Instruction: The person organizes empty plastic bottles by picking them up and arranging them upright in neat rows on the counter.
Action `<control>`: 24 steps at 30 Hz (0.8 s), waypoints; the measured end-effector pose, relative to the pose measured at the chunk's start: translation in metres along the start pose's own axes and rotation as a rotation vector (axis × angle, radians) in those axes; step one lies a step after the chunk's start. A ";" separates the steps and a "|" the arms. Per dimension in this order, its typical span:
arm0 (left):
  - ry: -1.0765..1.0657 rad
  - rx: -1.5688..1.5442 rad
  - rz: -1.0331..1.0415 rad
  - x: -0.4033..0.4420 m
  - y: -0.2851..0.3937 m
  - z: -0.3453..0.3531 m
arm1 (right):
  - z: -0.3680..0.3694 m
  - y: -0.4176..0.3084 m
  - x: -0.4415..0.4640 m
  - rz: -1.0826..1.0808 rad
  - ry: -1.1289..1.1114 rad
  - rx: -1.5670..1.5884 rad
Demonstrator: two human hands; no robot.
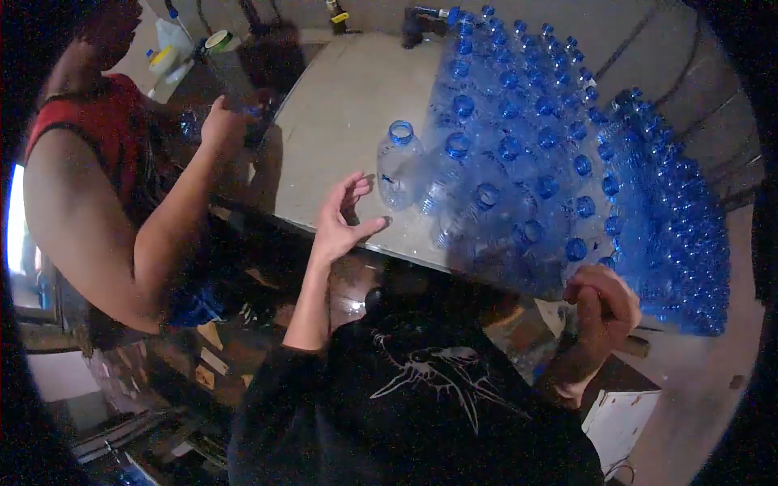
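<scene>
My left hand (pixel 344 219) is over the near edge of the pale tabletop, its fingers apart and nothing in it. Just beyond its fingertips stands an uncapped clear bottle (pixel 399 174) with a blue neck ring, at the left end of the bottle group. My right hand (pixel 604 301) is at the table's near edge, beside the front bottles (pixel 531 235), with its fingers bent together. Whatever those fingers may hold is too small or hidden to make out.
Several rows of upright blue-necked bottles (pixel 547 105) fill the table's right side. At the left, a co-worker in a red top (pixel 121 121) reaches over the pale tabletop's (pixel 348 89) left end. White jugs (pixel 172 49) stand at the back left, and a white cabinet (pixel 620 417) is low at the right.
</scene>
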State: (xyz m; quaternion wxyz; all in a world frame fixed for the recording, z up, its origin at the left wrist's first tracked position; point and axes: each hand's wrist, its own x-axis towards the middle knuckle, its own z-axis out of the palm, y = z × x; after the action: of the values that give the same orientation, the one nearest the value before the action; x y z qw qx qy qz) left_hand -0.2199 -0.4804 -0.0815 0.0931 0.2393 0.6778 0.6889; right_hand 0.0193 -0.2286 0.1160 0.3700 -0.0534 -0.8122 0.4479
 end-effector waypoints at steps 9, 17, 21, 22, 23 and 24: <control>0.368 0.104 -0.129 -0.029 -0.005 -0.008 | -0.018 0.017 -0.007 -0.031 -0.008 -0.103; 0.490 0.045 -0.151 -0.030 0.010 -0.002 | -0.017 0.026 -0.012 0.008 -0.040 0.019; 0.512 0.112 -0.098 -0.041 0.003 -0.005 | -0.016 0.023 -0.008 -0.052 -0.098 0.029; 0.495 0.200 -0.096 -0.047 0.009 -0.004 | -0.017 0.020 -0.007 -0.059 -0.122 0.015; 0.477 0.288 -0.092 -0.052 0.013 -0.003 | -0.017 0.018 -0.007 -0.065 -0.145 0.001; 0.258 0.293 -0.216 -0.056 0.011 -0.009 | -0.015 0.015 -0.007 -0.089 -0.152 -0.035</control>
State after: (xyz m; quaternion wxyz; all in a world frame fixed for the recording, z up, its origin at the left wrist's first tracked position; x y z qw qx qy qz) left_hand -0.1730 -0.5150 -0.0819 0.0430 0.0860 0.7988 0.5938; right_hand 0.0302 -0.2125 0.1058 0.3259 0.0105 -0.8471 0.4196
